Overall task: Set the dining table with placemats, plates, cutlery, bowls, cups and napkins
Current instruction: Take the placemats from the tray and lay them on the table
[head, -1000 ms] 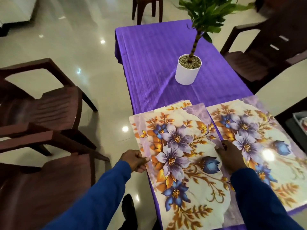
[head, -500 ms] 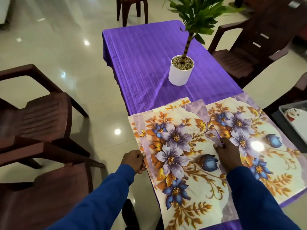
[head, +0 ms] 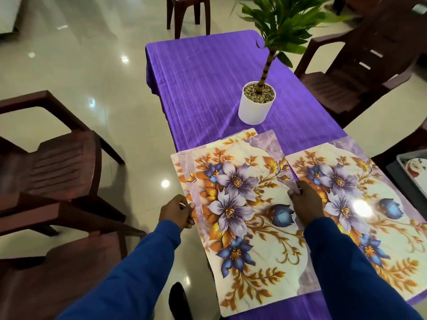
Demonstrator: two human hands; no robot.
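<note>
A stack of floral placemats (head: 245,204) lies on the near left part of the purple table (head: 203,84), its left edge hanging past the table's side. A single matching placemat (head: 360,204) lies flat beside it on the right. My left hand (head: 176,212) pinches the stack's left edge. My right hand (head: 306,204) grips the top mat's right edge, where the two placemats meet. Both arms wear blue sleeves.
A white pot with a green plant (head: 256,103) stands mid-table. Brown plastic chairs sit at the left (head: 53,167), the right (head: 360,72) and the far end (head: 188,12). A grey tray holding a plate (head: 413,169) sits at the right edge.
The view has shifted and tilted slightly. Both hands stay on the stack's edges; the left hand has slid a little along the left edge.
</note>
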